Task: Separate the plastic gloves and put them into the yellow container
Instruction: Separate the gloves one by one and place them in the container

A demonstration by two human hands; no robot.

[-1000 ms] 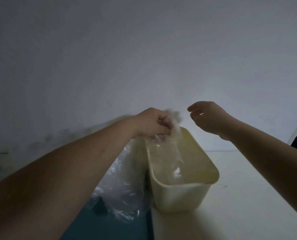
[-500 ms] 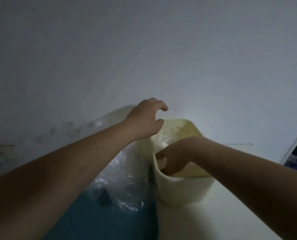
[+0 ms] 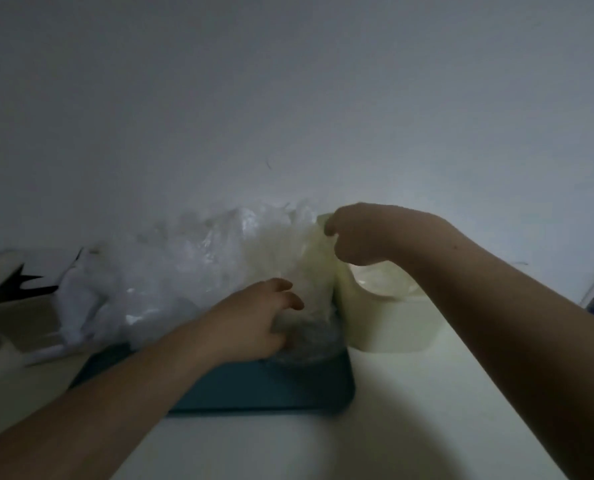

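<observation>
Head view: your right hand (image 3: 361,233) pinches a plastic glove (image 3: 299,251). Your left hand (image 3: 254,317) touches the pile (image 3: 184,265), grip unclear.

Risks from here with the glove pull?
The right hand pinches a glove that seems stuck to the glove pile: several may lift together.
The pile leans on the yellow container: a pull could nudge it.
The left hand has an unclear hold on the pile: it may slide off the teal tray.

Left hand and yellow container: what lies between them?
Head view: clear plastic gloves fill the gap between left hand and yellow container.
</observation>
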